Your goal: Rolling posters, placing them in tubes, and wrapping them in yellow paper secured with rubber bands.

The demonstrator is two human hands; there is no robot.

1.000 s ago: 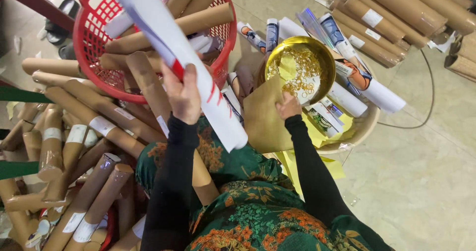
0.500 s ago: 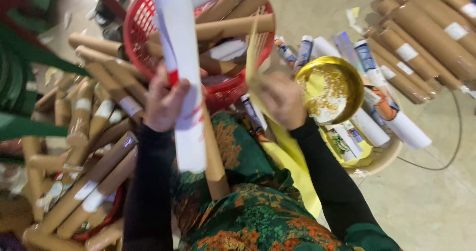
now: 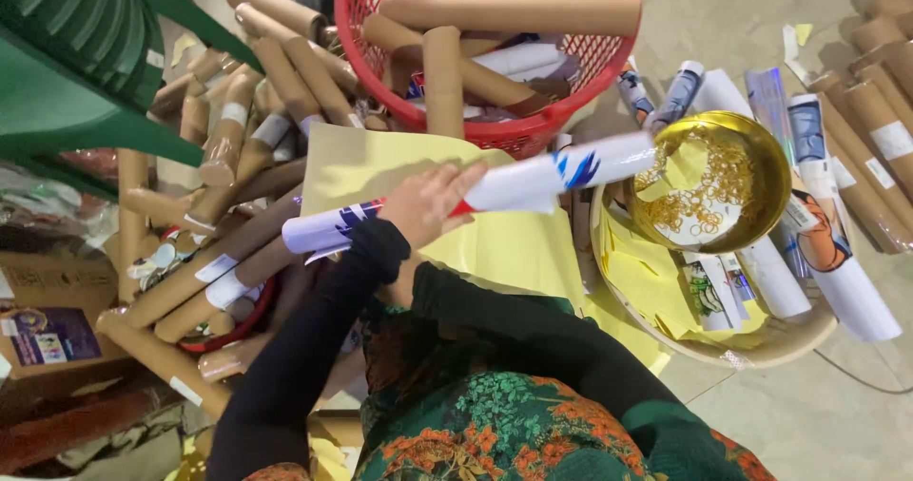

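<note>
Left hand (image 3: 433, 203) wrapped around the middle of 1 rolled white poster (image 3: 533, 179) with blue and red marks. Poster lying across a yellow paper sheet (image 3: 380, 163), just above the lap. Right hand tucked under the left wrist, hidden; cannot tell if open or closed.

Probably light and a bit springy, easy to dent or crease. Smooth, maybe slippery. Best held gently around the middle.

Behind: red basket (image 3: 533, 129) full of brown cardboard tubes (image 3: 442, 72), more tubes with white rectangle labels on the floor. To the right: gold bowl (image 3: 761, 158) of thin rubber bands. Far left: green plastic chair (image 3: 67, 53).
</note>
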